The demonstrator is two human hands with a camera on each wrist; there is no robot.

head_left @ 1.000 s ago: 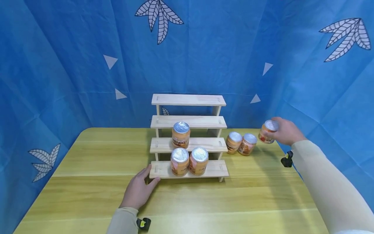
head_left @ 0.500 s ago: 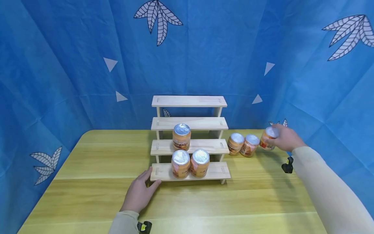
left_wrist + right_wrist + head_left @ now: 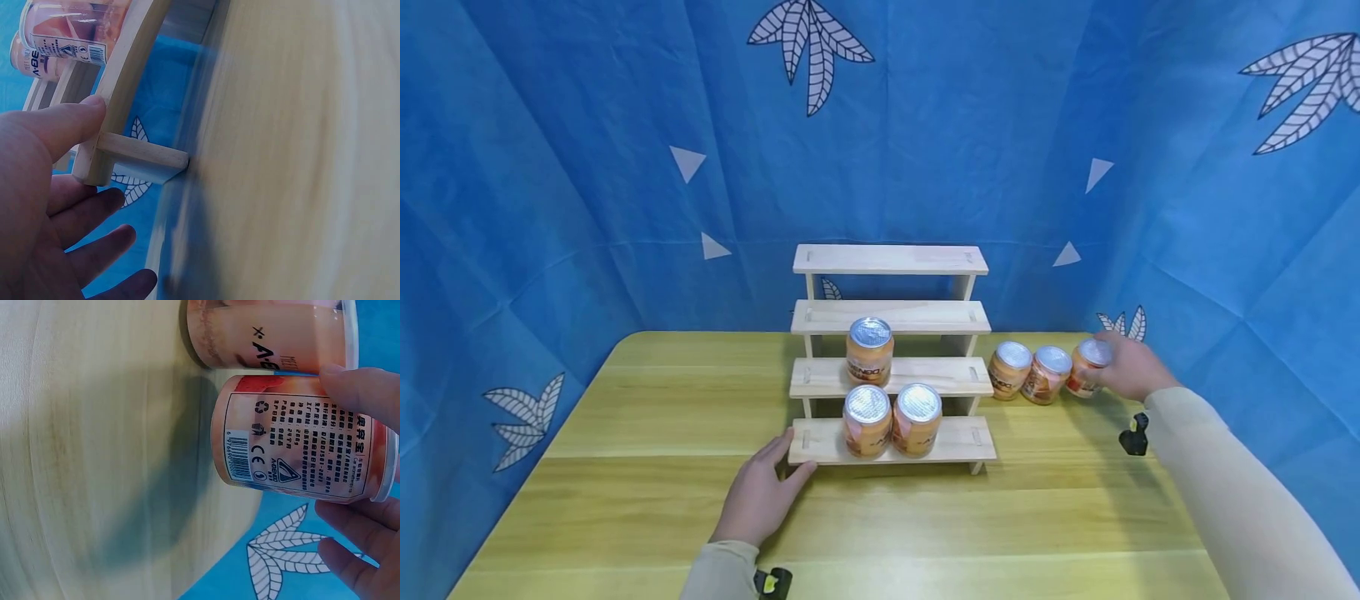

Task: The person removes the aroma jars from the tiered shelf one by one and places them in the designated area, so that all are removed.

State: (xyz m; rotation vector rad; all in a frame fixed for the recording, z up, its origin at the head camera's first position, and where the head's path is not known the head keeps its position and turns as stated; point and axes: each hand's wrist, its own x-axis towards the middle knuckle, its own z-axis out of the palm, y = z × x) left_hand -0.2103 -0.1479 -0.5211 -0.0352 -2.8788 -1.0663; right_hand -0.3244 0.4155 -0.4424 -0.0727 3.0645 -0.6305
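My right hand (image 3: pixel 1131 367) grips an orange can (image 3: pixel 294 437) with a silver lid, thumb on one side and fingers on the other. This can is upright at the right end of a row, beside two similar cans, the middle can (image 3: pixel 1047 375) and the left can (image 3: pixel 1010 371). With thumb and index finger my left hand (image 3: pixel 760 492) holds the left end of the bottom step of a wooden tiered shelf (image 3: pixel 891 317); its other fingers are spread. Two cans, a left one (image 3: pixel 868 421) and a right one (image 3: pixel 917 421), stand on that step. Another can (image 3: pixel 870 352) stands one step higher.
The shelf stands at the back middle of a yellow wood-grain table (image 3: pixel 662 467). Blue cloth (image 3: pixel 925 125) with white leaf prints hangs behind and at both sides. The table's right edge runs close to the right hand.
My right hand has lowered the can to the end of the row, beside the other two. My left hand stays at the shelf's corner. The head view has shifted slightly.
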